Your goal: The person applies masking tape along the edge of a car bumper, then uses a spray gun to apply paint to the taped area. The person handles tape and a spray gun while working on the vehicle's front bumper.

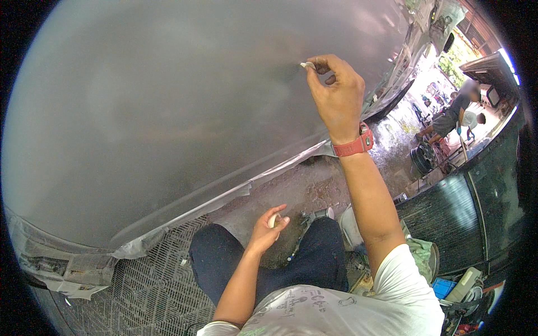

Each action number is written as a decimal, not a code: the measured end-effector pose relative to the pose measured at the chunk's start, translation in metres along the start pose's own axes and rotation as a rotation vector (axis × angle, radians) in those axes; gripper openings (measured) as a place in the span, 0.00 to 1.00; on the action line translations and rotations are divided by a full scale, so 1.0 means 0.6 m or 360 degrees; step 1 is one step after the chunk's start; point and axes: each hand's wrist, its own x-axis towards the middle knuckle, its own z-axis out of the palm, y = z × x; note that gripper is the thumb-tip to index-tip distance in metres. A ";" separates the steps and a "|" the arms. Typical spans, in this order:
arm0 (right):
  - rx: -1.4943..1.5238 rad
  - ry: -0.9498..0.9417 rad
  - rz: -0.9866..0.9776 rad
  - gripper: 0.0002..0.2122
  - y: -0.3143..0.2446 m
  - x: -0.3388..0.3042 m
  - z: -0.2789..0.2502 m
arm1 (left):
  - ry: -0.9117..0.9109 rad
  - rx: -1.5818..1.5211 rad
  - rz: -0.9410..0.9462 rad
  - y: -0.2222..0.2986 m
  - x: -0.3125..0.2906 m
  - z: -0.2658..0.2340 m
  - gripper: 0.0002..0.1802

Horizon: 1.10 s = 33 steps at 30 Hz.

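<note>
Right hand (335, 92) pinching a small pale pad (307, 65) against the grey car panel (168, 112), left hand (268, 225) closed on another piece; uneven pressure could gouge the primer.

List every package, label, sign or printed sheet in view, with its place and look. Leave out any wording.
Newspaper sheets: taped along the grey panel's lower left edge, crumpled, grey-white with dark print.
More newspaper: top right, masking the panel's far end, same grey-white.
White bottle: lower right, beside a blue box; label unclear.
No signs or screens show.
</note>
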 end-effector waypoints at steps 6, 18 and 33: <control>-0.0002 0.0027 -0.0002 0.06 -0.003 0.000 -0.005 | 0.0004 -0.0004 0.0009 0.008 -0.005 0.002 0.25; -0.0016 0.0056 -0.0014 0.05 0.002 -0.003 -0.008 | 0.0008 0.0008 0.0040 0.006 -0.006 0.004 0.25; -0.0051 0.0020 -0.0015 0.04 -0.002 -0.001 -0.004 | 0.0000 0.0021 0.0010 0.008 -0.009 0.003 0.25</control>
